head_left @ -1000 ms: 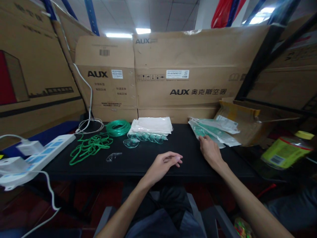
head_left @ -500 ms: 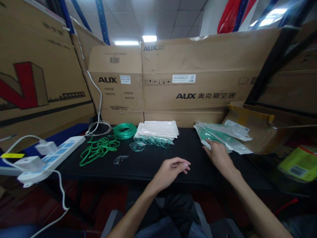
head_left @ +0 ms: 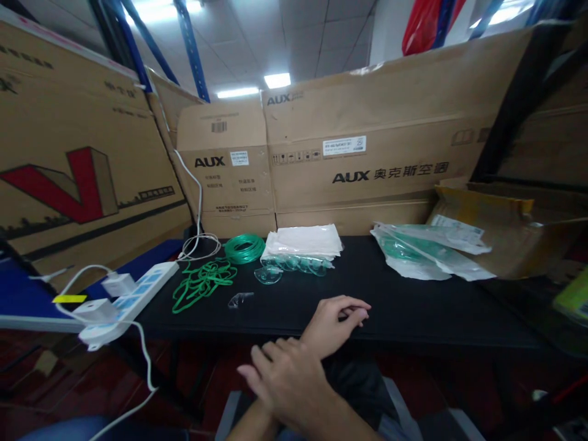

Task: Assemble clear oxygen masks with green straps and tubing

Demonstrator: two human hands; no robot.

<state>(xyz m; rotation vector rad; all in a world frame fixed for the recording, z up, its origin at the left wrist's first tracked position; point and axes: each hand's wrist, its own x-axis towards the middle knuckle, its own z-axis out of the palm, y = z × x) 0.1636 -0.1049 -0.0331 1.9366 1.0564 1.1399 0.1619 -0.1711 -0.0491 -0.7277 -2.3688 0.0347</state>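
Observation:
My left hand hovers at the table's front edge. Its fingers are curled loosely towards the thumb, and nothing shows in them. Across my left forearm, just behind the wrist, lies my right hand, thumb held away and fingers a little apart, with no object in it. Clear masks with green tint sit against a stack of white packets beyond my hands. One loose clear mask lies to their left. Further right are plastic bags with green contents.
A coil of green tubing, a tangled green cord and a small clear piece lie on the left. Beyond them is a white power strip with cables. An open cardboard box stands right; cardboard panels wall the back.
My right hand has left the plastic bags on the right and come across onto my left forearm. The left hand keeps its loose curl. The view has shifted slightly.

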